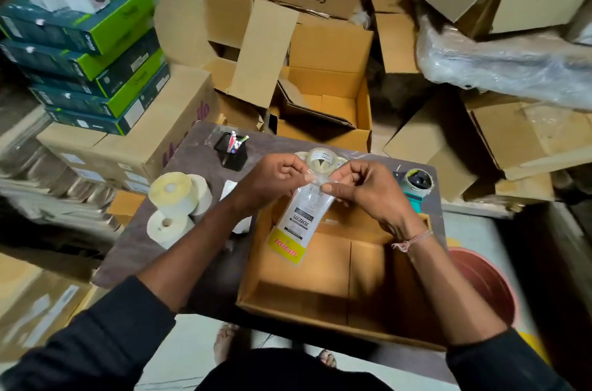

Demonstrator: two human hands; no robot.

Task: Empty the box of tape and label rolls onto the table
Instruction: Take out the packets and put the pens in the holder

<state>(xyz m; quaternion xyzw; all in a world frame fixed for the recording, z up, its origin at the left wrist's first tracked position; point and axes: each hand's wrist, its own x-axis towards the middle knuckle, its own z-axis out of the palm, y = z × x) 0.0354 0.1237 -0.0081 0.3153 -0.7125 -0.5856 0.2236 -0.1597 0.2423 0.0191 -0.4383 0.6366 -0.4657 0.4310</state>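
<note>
A person stood at a small dark table (198, 166), looking down at both hands raised over an open cardboard box (320, 278). The box sat at the near right part of the table, flaps up, and its floor looked bare in the parts I could see.

Between the hands hung a clear plastic packet (296, 221) with a yellow band at its lower end (printed "TOTEM" in red). The left hand (275, 181) pinched the packet's top edge between thumb and bent fingers, the rest curled in. The right hand (362, 189) pinched the same top edge just beside it, fingers closed tight; a thin thread band circled that wrist.

Just beyond the hands, rolls of clear tape (320, 160) stood on the far side of the table, partly hidden by the knuckles. On the left of the table three pale label rolls (174, 205) clustered together, touching one another. A black pen holder (231, 150) sat toward the far left, and a tape dispenser (416, 184) with a teal body lay at the right edge.

Open cardboard cartons (326, 96) were heaped behind the table, and green boxes (89, 64) were stacked at the far left.
</note>
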